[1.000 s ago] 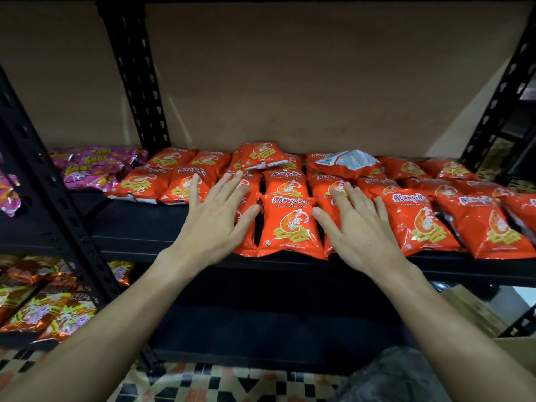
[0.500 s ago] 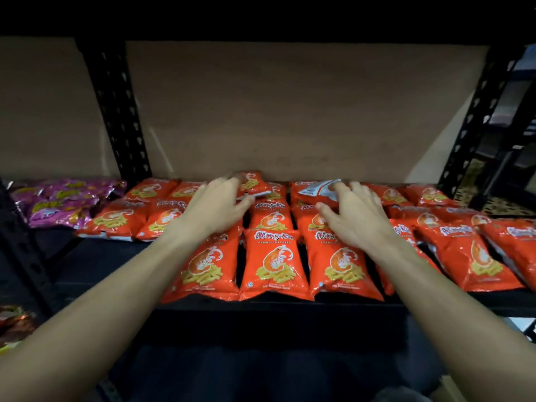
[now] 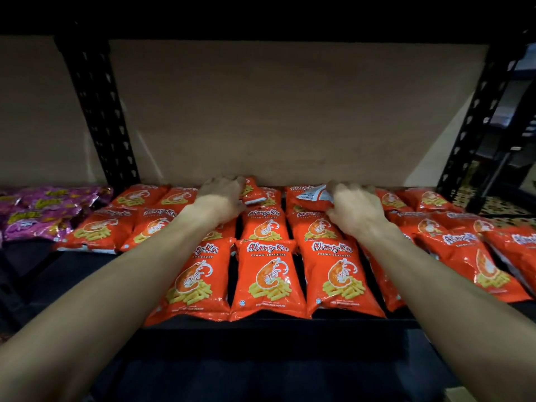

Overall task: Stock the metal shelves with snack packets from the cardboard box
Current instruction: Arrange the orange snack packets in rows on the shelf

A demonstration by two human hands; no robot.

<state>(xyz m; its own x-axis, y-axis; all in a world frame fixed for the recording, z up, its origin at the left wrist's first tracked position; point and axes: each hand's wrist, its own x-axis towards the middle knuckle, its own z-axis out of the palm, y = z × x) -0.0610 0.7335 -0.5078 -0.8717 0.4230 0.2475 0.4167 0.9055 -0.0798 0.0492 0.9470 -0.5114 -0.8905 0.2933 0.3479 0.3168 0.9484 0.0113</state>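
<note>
Rows of orange prawn-cracker packets [image 3: 268, 280] lie flat across the black metal shelf [image 3: 261, 324], purple foil packets [image 3: 43, 216] off to the left. My right hand [image 3: 355, 206] is at the back row, thumb and fingers clamped on an orange packet flipped to its white back [image 3: 314, 197]. My left hand [image 3: 222, 195] curls down touching a small tilted orange packet [image 3: 253, 192] (gripping it? honestly can't tell).

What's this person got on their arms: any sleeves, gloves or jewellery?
The left arm and right arm are bare, with no sleeve in view. Neither the left grip nor the right grip wears a glove, and no watch or band shows. Rings: too blurred to tell.
</note>
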